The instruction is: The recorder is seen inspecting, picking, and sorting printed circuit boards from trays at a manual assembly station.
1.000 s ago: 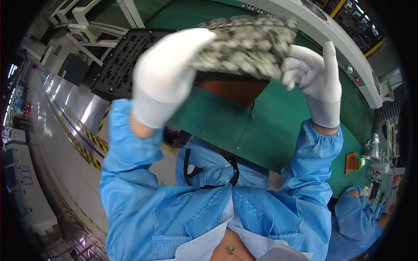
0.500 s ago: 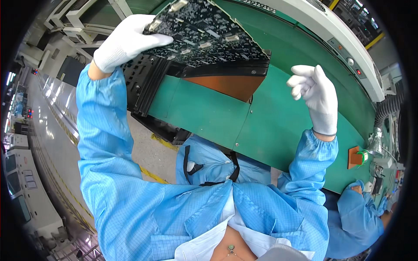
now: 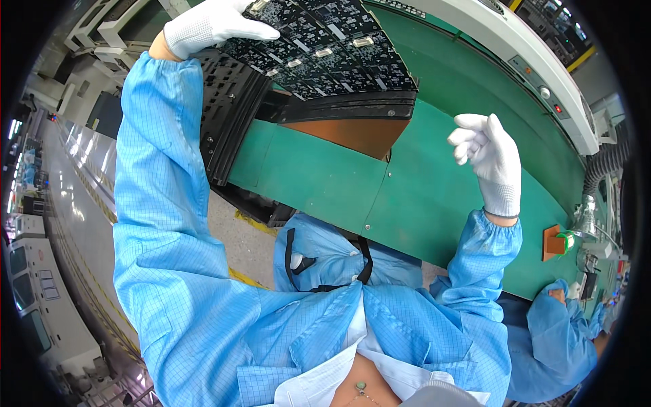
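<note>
My left hand [image 3: 213, 28], in a white knit glove, grips the left edge of a large black circuit board [image 3: 332, 51]. Its thumb lies over the populated face, and the other fingers are cut off or hidden at the top. The board tilts up, covered with small parts and several pale connectors. Its lower edge is at a dark-topped support with a brown side [image 3: 349, 134]; whether they touch I cannot tell. Apart from the board, over the right of the bench, my gloved right hand [image 3: 487, 146] is raised. It holds nothing; its fingers are loosely curled and apart from the thumb.
The green bench top [image 3: 312, 169] spans the middle. A black slotted rack [image 3: 234, 115] stands at its left end. Along the far side runs a white machine housing [image 3: 529, 64] with buttons. A small brown holder [image 3: 553, 243] sits at right, near a co-worker's blue sleeve [image 3: 559, 332].
My left hand has moved up and away, and the board has tilted more upright with it. My right hand has shifted down slightly, still without anything in it.
</note>
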Demonstrator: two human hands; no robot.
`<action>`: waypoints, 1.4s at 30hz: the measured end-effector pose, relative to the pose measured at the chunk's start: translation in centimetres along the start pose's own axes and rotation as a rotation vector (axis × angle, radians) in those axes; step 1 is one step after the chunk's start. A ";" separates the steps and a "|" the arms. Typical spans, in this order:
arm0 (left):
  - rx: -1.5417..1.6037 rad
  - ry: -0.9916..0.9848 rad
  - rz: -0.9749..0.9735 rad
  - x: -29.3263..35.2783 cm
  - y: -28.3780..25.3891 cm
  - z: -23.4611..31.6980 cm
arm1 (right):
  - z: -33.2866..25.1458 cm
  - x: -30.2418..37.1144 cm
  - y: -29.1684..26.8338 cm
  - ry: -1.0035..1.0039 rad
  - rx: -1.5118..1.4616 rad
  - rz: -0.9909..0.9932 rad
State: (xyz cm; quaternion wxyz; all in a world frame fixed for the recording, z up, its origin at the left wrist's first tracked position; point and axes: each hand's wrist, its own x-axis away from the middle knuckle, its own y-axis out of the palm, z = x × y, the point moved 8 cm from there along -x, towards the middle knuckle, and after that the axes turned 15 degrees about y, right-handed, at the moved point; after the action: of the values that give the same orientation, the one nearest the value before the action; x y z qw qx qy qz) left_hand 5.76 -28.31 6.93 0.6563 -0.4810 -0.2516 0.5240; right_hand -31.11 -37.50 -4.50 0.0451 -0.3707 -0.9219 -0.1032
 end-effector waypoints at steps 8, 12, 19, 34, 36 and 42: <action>0.115 0.028 0.198 3.4 2.4 1.5 | 0.2 0.3 -0.1 -0.012 -0.003 0.032; 0.118 -0.099 0.425 7.3 4.4 3.5 | 0.4 0.4 0.1 -0.016 -0.008 0.029; -0.169 0.153 0.555 11.3 13.0 11.6 | 0.3 0.7 0.4 -0.016 -0.015 0.025; 0.563 -0.410 1.013 17.7 11.1 12.5 | -2.8 2.8 4.6 -0.240 0.267 0.211; 0.766 -0.340 0.947 15.0 12.2 12.8 | -4.8 4.2 4.7 -0.358 0.333 0.305; 0.902 -0.244 0.656 7.2 15.6 14.4 | -10.8 9.0 3.0 -0.622 0.599 0.490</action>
State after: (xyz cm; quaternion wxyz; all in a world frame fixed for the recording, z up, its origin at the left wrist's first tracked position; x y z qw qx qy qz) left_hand -10.92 -16.49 -2.40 0.5659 -0.1420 0.0856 0.8076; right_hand -35.43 -31.71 7.94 -0.1045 -0.5604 -0.7667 0.2954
